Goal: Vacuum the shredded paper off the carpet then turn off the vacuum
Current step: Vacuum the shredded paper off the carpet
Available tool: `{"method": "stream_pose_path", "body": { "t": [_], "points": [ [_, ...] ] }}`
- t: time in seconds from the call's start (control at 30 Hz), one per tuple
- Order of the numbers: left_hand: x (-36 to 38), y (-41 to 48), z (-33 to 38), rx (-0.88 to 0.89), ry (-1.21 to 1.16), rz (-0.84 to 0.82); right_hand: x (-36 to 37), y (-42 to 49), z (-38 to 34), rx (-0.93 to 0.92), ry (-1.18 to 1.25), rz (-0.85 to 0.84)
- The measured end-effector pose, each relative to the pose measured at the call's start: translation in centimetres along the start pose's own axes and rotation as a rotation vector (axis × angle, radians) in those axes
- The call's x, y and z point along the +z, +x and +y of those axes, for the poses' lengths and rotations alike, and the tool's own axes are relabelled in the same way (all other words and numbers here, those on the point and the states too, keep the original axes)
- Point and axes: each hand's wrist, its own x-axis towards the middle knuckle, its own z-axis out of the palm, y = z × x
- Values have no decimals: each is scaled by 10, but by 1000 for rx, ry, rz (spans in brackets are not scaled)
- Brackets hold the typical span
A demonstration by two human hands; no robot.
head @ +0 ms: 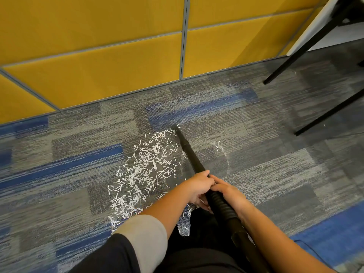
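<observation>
You have both hands on the one vacuum wand (187,152), a black tube that slants away from you across the carpet (275,174). Your left hand (199,186) grips it where the rigid tube ends, fingers wrapped over the top. Your right hand (229,194) grips the ribbed hose (222,209) just behind, and the two hands touch. The nozzle tip sits on the carpet at the far end of the shredded paper (145,170).

That paper lies in one large white patch to the left of the wand, running from the tip back toward your left forearm, well short of the carpet's far edge. A second, much smaller cluster of a few strips (218,146) lies just right of the wand. Two single strips lie further right, each near one of the two black furniture legs (295,54) that stand toward the carpet's far right corner.

A yellow panelled wall (92,75) runs along the carpet's far edge. Your left arm carries one grey sleeve (145,229).
</observation>
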Motion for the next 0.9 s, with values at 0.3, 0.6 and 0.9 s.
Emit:
{"method": "stream_pose_path", "body": {
  "t": [0.3, 0.6, 0.9],
  "points": [
    [11, 5, 9, 4, 72, -27, -11, -13, -4, 4, 25, 39],
    [60, 7, -3, -10, 223, -166, -44, -41, 34, -28, 230, 107],
    [58, 9, -4, -18, 239, -159, -43, -37, 35, -9, 269, 134]
  ]
}}
